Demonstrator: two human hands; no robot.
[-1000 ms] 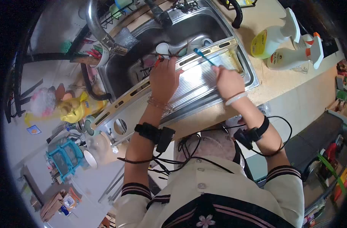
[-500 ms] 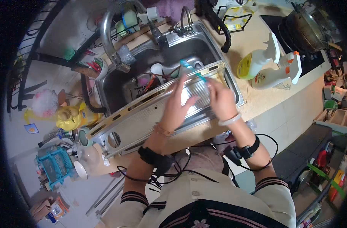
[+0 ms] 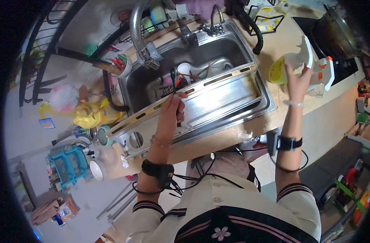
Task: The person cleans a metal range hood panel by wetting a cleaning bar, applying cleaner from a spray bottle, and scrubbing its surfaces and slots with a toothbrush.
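My left hand (image 3: 172,108) is closed around a slim dark-teal toothbrush (image 3: 174,79), its head end pointing up towards the sink. Under this hand a ridged metal panel (image 3: 217,97) with a slotted rim lies slantwise across the sink. My right hand (image 3: 298,83) is over at the counter on the right, fingers apart, right at a spray bottle (image 3: 277,71) with a yellow label and white trigger head. Beside it stands a second spray bottle (image 3: 326,72) with a white and orange trigger, partly hidden by that hand.
In the steel sink (image 3: 136,87) lie a white cup (image 3: 183,68) and several utensils. A tall faucet (image 3: 137,30) arches over it. A pot (image 3: 335,34) stands on the black stove at the right. A teal rack (image 3: 69,166) and a white bowl (image 3: 96,170) are at the left.
My hands, together over the panel before, have parted. The right moved right to the spray bottles; the left keeps the toothbrush over the panel. The view has shifted slightly.
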